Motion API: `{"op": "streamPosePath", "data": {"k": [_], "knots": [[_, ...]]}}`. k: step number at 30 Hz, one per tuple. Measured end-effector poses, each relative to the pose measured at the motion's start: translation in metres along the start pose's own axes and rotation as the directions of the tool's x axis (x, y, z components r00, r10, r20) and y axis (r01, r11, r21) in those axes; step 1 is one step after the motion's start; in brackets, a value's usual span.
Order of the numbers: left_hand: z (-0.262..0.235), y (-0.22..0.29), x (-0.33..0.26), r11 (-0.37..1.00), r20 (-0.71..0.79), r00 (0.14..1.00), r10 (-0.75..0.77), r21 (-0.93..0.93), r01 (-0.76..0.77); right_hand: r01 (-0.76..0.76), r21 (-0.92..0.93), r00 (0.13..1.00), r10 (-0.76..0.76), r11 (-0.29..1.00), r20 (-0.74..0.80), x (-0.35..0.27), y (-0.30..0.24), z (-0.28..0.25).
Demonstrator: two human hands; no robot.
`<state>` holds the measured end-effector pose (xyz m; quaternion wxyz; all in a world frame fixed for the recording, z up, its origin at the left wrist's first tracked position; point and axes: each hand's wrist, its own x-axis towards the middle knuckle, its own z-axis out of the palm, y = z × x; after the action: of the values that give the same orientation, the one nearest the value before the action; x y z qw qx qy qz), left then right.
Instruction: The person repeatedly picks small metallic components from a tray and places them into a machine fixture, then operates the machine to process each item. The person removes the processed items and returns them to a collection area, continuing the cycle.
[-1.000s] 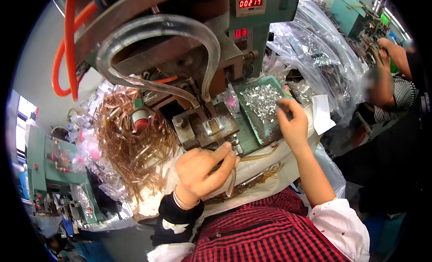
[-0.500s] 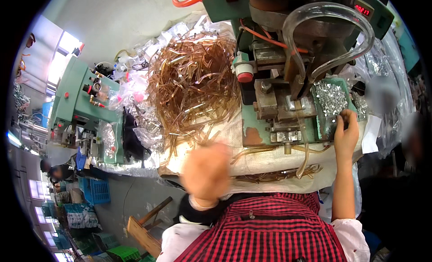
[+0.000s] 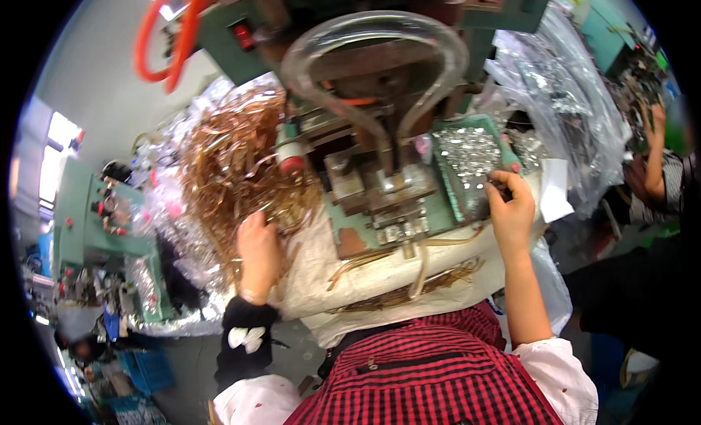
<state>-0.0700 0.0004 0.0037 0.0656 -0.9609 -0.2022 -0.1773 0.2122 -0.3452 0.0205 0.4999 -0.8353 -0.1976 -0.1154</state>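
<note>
My left hand is at the near edge of a heap of brown, see-through plastic strips. Its fingers point into the heap with thumb and forefinger a little apart; I see nothing held. My right hand is over the near right side of a green tray with small shiny metal pieces. Its thumb and forefinger are bent together in a pinch, and whatever they hold is too small to make out. Between the hands stands a green press, a clear bent tube looping in front of it.
Several brown strips lie along the cloth-covered front edge. A red-capped button juts from the press's left. White paper lies right of the tray, near clear plastic sheeting. Another green machine stands left; another person's arm shows far right.
My left hand has moved forward and left from the table's front edge to the strip heap. My right hand stays by the tray. The whole view has shifted and turned.
</note>
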Motion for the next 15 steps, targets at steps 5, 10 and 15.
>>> {"op": "streamPosePath", "data": {"k": [5,10,15], "knots": [[0.001,-0.001,-0.005,0.998,0.087,0.996,-0.022,-0.053,0.027,0.072,0.173,0.996,-0.079,0.982,0.034,-0.004,-0.045,-0.01],[-0.001,-0.001,-0.006,0.996,0.081,0.992,-0.094,0.003,0.094,0.425,0.35,0.889,-0.458,0.835,0.016,0.02,-0.109,0.023],[-0.041,0.015,-0.015,0.98,0.205,0.96,-0.189,-0.027,0.199,-0.106,0.698,0.971,-0.076,0.708,0.225,-0.001,-0.124,0.055]]}}
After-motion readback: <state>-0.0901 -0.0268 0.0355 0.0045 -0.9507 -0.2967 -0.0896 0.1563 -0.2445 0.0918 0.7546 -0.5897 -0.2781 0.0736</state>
